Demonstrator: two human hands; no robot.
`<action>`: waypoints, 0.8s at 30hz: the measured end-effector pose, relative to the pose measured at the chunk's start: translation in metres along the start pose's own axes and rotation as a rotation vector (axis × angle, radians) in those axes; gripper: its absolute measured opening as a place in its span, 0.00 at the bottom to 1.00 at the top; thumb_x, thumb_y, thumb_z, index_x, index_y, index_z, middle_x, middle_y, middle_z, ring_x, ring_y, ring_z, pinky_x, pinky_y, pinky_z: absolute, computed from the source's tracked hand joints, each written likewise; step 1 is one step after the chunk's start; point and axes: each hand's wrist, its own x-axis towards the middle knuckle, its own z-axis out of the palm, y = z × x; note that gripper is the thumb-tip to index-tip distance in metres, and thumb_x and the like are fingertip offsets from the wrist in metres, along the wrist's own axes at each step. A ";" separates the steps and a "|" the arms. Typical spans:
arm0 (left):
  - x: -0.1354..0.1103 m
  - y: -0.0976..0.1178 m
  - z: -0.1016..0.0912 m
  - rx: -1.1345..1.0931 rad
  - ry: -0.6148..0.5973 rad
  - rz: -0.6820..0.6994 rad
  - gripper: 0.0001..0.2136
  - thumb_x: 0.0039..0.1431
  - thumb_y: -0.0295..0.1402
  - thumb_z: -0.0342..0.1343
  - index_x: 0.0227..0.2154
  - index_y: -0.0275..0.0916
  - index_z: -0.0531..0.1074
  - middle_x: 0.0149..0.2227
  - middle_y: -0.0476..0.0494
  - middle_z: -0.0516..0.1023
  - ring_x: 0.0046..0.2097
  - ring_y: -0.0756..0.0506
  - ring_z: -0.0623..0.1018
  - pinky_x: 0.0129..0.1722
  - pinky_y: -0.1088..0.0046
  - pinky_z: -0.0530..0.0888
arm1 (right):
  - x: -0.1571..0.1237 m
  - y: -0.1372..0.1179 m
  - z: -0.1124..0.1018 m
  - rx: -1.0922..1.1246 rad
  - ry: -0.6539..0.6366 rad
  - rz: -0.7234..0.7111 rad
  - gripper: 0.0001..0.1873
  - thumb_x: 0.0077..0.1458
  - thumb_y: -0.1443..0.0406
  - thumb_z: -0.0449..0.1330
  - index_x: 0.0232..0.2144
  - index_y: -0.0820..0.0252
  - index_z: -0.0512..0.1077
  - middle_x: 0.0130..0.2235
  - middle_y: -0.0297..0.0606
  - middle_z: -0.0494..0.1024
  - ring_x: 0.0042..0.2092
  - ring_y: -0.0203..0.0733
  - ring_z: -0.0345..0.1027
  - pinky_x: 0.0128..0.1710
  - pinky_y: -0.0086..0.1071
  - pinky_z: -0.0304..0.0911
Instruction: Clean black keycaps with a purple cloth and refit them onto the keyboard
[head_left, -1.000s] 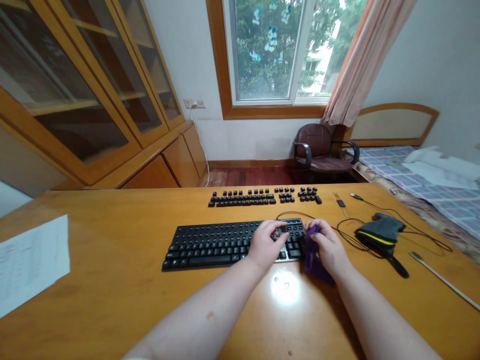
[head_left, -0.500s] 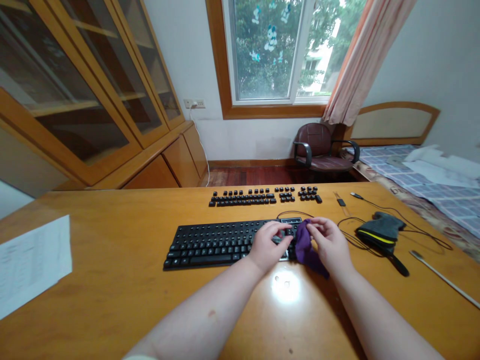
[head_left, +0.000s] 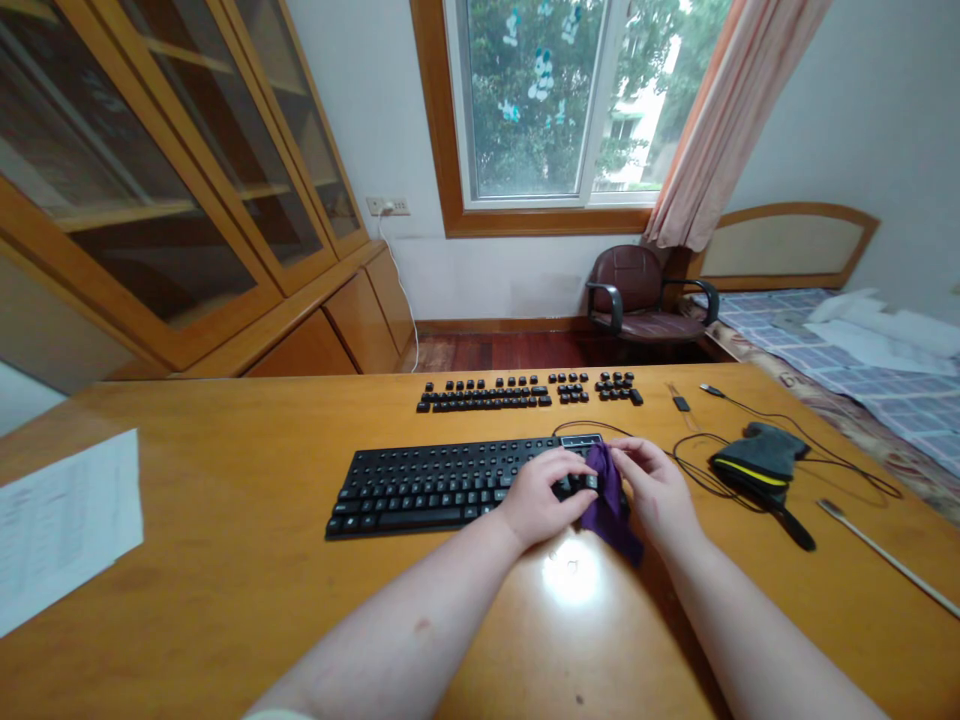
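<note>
A black keyboard [head_left: 420, 490] lies on the wooden desk. My left hand [head_left: 546, 492] rests over its right end, thumb and fingertips closed around a small grey-black piece that looks like a keycap [head_left: 591, 482]. Against those fingertips hangs a crumpled purple cloth [head_left: 609, 515], covering part of the number pad. My right hand [head_left: 651, 482] pinches the cloth's upper edge between thumb and fingers, just right of the keyboard. Loose black keycaps [head_left: 491, 402] stand in rows behind the keyboard, grouped like its layout.
Right of my hands lie a grey brush-like tool with a yellow stripe [head_left: 750, 465], a coiled cable with a USB plug [head_left: 712, 390], a small wire keycap puller [head_left: 681, 404] and a thin white-handled brush [head_left: 885, 550]. Paper sheets [head_left: 71, 525] lie at the left.
My left hand has shifted slightly right and its fingertips now meet the purple cloth. The cloth hangs more to the left and covers more of the keyboard's right end.
</note>
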 end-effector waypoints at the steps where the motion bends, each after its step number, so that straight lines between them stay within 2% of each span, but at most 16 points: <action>1: 0.000 0.000 0.000 -0.003 0.007 0.003 0.09 0.48 0.30 0.59 0.35 0.37 0.75 0.38 0.41 0.76 0.43 0.46 0.74 0.48 0.65 0.70 | 0.000 -0.001 -0.001 -0.040 -0.003 -0.027 0.13 0.43 0.56 0.64 0.29 0.56 0.70 0.28 0.35 0.73 0.32 0.40 0.66 0.33 0.32 0.61; 5: -0.001 0.000 0.000 -0.017 0.037 0.011 0.09 0.48 0.30 0.58 0.35 0.37 0.75 0.39 0.40 0.75 0.43 0.46 0.74 0.47 0.65 0.71 | -0.001 -0.001 -0.002 -0.104 -0.098 -0.081 0.16 0.44 0.56 0.63 0.35 0.56 0.69 0.34 0.39 0.74 0.36 0.43 0.67 0.38 0.36 0.63; 8: 0.000 0.001 -0.001 -0.028 0.080 -0.006 0.08 0.48 0.30 0.58 0.34 0.37 0.75 0.38 0.40 0.75 0.42 0.45 0.74 0.46 0.65 0.71 | -0.001 0.003 -0.003 -0.129 -0.155 -0.211 0.21 0.43 0.62 0.64 0.42 0.54 0.64 0.45 0.41 0.71 0.43 0.44 0.67 0.45 0.40 0.62; 11: 0.001 0.003 -0.003 -0.043 0.097 -0.030 0.07 0.48 0.29 0.57 0.33 0.38 0.75 0.38 0.41 0.75 0.42 0.45 0.74 0.45 0.64 0.71 | 0.001 0.007 -0.005 -0.253 -0.184 -0.373 0.21 0.43 0.66 0.63 0.41 0.54 0.63 0.50 0.43 0.67 0.51 0.46 0.62 0.51 0.42 0.58; 13: 0.001 0.004 -0.003 -0.056 0.096 -0.034 0.07 0.48 0.28 0.57 0.33 0.38 0.74 0.37 0.41 0.75 0.42 0.45 0.74 0.45 0.64 0.71 | 0.004 0.008 -0.008 -0.376 -0.174 -0.421 0.15 0.43 0.67 0.61 0.37 0.55 0.66 0.47 0.42 0.69 0.51 0.47 0.63 0.52 0.43 0.57; 17: 0.001 0.005 -0.004 -0.070 0.084 -0.029 0.08 0.47 0.27 0.57 0.33 0.37 0.74 0.37 0.41 0.75 0.41 0.45 0.74 0.45 0.64 0.71 | 0.007 0.007 -0.014 -0.552 -0.151 -0.344 0.06 0.47 0.66 0.57 0.31 0.56 0.71 0.36 0.39 0.75 0.40 0.46 0.68 0.45 0.42 0.61; 21: 0.001 0.005 -0.004 -0.069 0.078 -0.015 0.08 0.47 0.27 0.57 0.33 0.37 0.74 0.38 0.40 0.75 0.42 0.45 0.74 0.45 0.64 0.71 | 0.007 0.004 -0.012 -0.510 -0.234 -0.205 0.08 0.47 0.62 0.58 0.32 0.57 0.74 0.34 0.39 0.76 0.37 0.46 0.69 0.42 0.40 0.62; 24: 0.000 0.005 -0.004 -0.069 0.066 -0.004 0.08 0.47 0.27 0.56 0.32 0.38 0.74 0.38 0.41 0.75 0.41 0.45 0.74 0.44 0.64 0.72 | 0.005 0.002 -0.009 -0.471 -0.282 -0.173 0.08 0.46 0.62 0.59 0.31 0.57 0.74 0.34 0.39 0.77 0.38 0.46 0.68 0.41 0.40 0.62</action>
